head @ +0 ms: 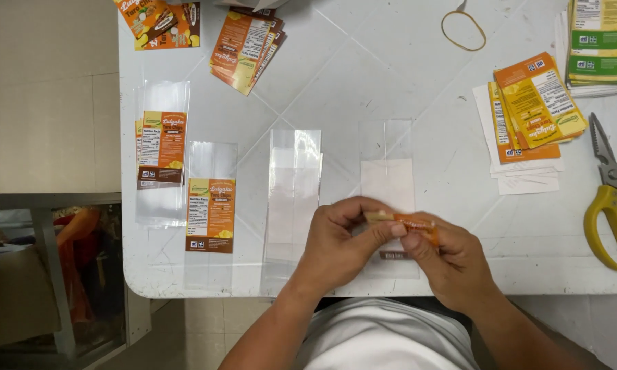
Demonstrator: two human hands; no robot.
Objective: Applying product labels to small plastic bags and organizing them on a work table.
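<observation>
Both hands meet at the near edge of the white table point(363, 62). My left hand point(339, 240) and my right hand point(445, 260) pinch an orange label sticker point(411, 222) between thumbs and fingers, the sticker bent along its length. Just behind the hands lies a clear plastic bag with a white backing sheet point(387, 175). A stack of empty clear bags point(293, 185) rests to its left. Two clear bags with orange labels stuck on lie further left, one point(211, 205) nearer me and another point(162, 147) behind it.
Stacks of orange label stickers lie at the right point(534, 106) and top left point(245, 46). Yellow-handled scissors point(613, 195) sit at the right edge. A rubber band point(463, 31) lies at the back. Green-and-yellow label sheets point(603, 38) are at the far right corner.
</observation>
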